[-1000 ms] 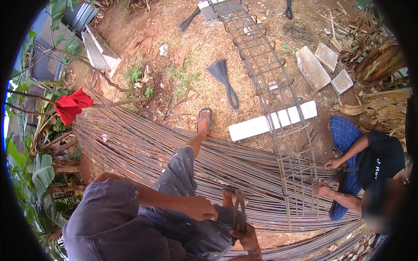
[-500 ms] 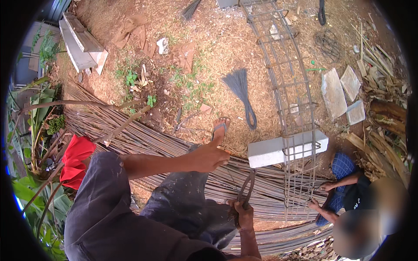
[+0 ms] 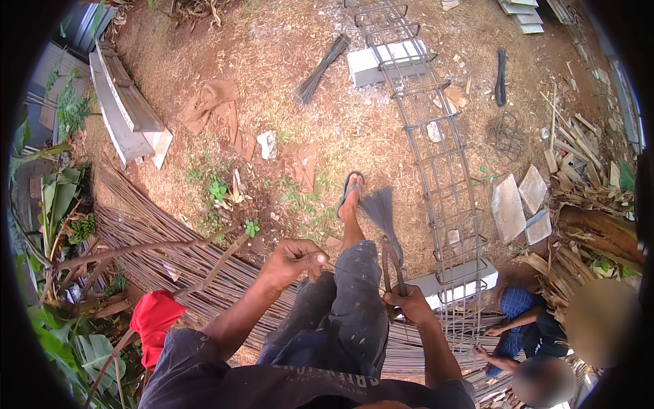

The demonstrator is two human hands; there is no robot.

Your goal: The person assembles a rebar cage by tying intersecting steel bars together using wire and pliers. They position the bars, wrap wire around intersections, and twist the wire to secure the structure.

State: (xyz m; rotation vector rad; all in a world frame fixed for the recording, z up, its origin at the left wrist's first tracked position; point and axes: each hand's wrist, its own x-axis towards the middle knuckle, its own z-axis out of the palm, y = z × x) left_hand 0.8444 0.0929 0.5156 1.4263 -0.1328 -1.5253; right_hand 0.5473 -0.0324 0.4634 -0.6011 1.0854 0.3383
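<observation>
- Head view: the left hand (image 3: 294, 261) is curled into a loose fist, thumb and forefinger pinched together near a thin wire (image 3: 354, 271) that runs toward the right; the wire is so fine that I cannot tell for sure whether the fingers grip it.
- The right hand (image 3: 403, 305) is closed around the handles of a pair of pincers (image 3: 391, 266), which point up and away from the body; the head of the tool is hard to make out against the dark trouser leg (image 3: 354, 293).
- Just above the pincers a fan-shaped bundle of tie wires (image 3: 380, 210) lies on the dirt beside the sandalled foot (image 3: 351, 194).
- A long rebar cage (image 3: 436, 157) stretches from the top of the picture down to the right of the hands, resting on two white blocks (image 3: 381, 61); its near end is partly hidden behind the right hand and forearm.
- A broad pile of steel rods (image 3: 157, 238) curves across the ground under the legs, its lower part covered by the person's body and a red cloth (image 3: 155, 320).
- At lower right another person in a blue checked garment (image 3: 521, 317) reaches toward the cage end; that person's hands are small and cut off by the rim.
</observation>
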